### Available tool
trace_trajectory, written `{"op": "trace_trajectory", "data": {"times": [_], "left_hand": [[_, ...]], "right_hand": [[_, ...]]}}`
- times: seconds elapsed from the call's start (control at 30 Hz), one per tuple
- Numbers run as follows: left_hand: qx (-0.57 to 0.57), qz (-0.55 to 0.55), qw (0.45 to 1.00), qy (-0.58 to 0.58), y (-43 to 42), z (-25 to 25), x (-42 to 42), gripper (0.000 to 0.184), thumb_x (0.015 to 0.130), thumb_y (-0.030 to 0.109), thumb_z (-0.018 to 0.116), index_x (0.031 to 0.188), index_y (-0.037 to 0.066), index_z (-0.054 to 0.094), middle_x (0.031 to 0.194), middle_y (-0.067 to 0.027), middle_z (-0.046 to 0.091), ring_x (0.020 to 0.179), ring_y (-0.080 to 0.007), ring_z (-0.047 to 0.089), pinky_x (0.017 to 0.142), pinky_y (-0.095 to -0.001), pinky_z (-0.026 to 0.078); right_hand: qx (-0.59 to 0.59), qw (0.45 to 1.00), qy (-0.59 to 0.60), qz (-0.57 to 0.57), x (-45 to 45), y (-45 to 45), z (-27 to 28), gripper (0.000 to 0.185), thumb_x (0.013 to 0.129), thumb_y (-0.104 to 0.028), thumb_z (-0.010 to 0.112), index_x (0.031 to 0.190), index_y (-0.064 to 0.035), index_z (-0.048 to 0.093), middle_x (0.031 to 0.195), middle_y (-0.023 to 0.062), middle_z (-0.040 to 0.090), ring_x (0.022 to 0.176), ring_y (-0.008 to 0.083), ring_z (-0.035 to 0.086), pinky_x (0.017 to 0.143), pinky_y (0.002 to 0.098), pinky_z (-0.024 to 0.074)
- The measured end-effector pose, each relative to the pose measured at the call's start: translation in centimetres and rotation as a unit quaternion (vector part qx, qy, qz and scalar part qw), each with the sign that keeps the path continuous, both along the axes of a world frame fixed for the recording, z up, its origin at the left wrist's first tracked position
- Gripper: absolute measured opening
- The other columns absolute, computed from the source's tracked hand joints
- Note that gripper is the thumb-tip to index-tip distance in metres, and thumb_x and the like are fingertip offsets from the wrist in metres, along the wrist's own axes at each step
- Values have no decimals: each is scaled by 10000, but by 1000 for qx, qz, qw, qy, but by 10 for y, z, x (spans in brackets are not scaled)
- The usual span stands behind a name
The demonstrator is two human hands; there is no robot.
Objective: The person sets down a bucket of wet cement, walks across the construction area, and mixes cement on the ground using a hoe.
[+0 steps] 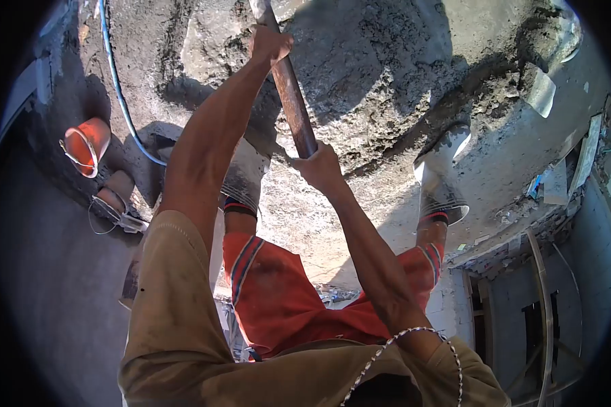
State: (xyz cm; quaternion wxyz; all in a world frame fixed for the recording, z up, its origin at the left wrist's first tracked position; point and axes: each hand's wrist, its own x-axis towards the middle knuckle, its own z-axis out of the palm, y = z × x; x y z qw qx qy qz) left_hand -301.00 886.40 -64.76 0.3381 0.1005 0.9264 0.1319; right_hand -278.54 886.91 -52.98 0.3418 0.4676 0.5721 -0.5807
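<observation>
A long handle (292, 102), brown and worn, runs from the top edge down between my arms. My left hand (270, 46) is wrapped round its upper part. Lower down, near the handle's end, my right hand (321, 168) is closed on it. The far end of the handle lies outside the view. Under and beyond it spreads wet grey mortar (380, 108), lumpy and partly in shadow. My feet, in pale boots (436, 176), stand apart at the near side of the mortar.
An orange bucket (88, 146) lies tipped at the left, with another bucket (115, 193) below it. A blue hose (119, 91) curves down the left side. Boards (584, 159) and debris lie at the right.
</observation>
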Motion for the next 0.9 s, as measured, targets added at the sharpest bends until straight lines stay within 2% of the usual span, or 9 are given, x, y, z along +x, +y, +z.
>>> {"op": "trace_trajectory", "data": {"times": [0.1, 0.2, 0.3, 0.43, 0.53, 0.57, 0.67, 0.77, 0.9], "left_hand": [[150, 330, 891, -273, -58, -18, 111, 301, 680, 235, 653, 648, -56, 585, 568, -81, 580, 519, -154, 577, 489, -314, 465], [89, 451, 844, -277, -52, 112, 205, 188, 677, 77, 677, 751, -44, 554, 609, -90, 561, 484, -166, 551, 450, -298, 459], [77, 557, 775, -286, -74, 164, 243, 333, 655, 14, 651, 943, -57, 500, 626, -104, 549, 476, -207, 567, 439, -321, 469], [188, 581, 766, -200, -78, 131, 150, 360, 647, -11, 653, 944, -73, 460, 634, -107, 543, 471, -188, 551, 413, -301, 448], [188, 432, 881, -46, -53, 77, 20, 338, 700, 102, 666, 922, -79, 486, 677, -109, 559, 508, -183, 559, 440, -299, 452], [230, 428, 873, -34, -46, 59, -18, 323, 705, 146, 680, 877, -72, 515, 696, -105, 566, 517, -183, 560, 453, -310, 454], [101, 344, 921, -150, -53, 6, -91, 239, 737, 153, 642, 807, -50, 537, 670, -100, 562, 508, -186, 550, 458, -317, 451], [108, 417, 855, -288, -86, -5, -3, 131, 744, 122, 618, 770, 3, 568, 586, -87, 537, 469, -202, 526, 436, -346, 449], [24, 473, 836, -279, -80, 69, 189, 121, 628, 8, 629, 679, -51, 536, 597, -100, 548, 462, -185, 521, 415, -311, 405]], "right_hand": [[-62, 994, -77, -45, 104, -24, 67, 444, 595, -218, 648, 941, 46, 560, 815, 212, 620, 771, 310, 626, 707, 373, 483], [-57, 993, -104, 26, 188, -24, 144, 404, 582, -188, 672, 928, 0, 581, 806, 182, 627, 758, 286, 630, 682, 362, 486], [-97, 990, -99, 21, 244, -36, 184, 444, 595, -166, 693, 985, 17, 586, 754, 181, 622, 685, 242, 619, 645, 341, 486], [-28, 993, -54, 106, 156, -18, 115, 327, 628, -211, 659, 915, -70, 596, 799, 175, 635, 764, 326, 622, 700, 403, 494], [-46, 993, 63, 85, 28, 10, 38, 386, 598, -231, 667, 935, -54, 603, 805, 181, 632, 772, 331, 622, 697, 385, 493], [-83, 991, 78, 66, -9, 14, 20, 392, 596, -220, 654, 930, -21, 603, 824, 196, 633, 794, 328, 624, 706, 383, 490], [-123, 991, 30, 35, -68, 22, 27, 445, 577, -224, 654, 925, 45, 585, 893, 250, 613, 865, 352, 606, 769, 376, 477], [-110, 993, -41, -8, 8, -29, 52, 460, 579, -241, 654, 939, 36, 581, 861, 237, 613, 862, 352, 605, 770, 385, 477], [-100, 985, -141, -13, 166, -26, 140, 381, 600, -208, 673, 908, -5, 580, 818, 192, 621, 777, 298, 619, 689, 374, 484]]}}
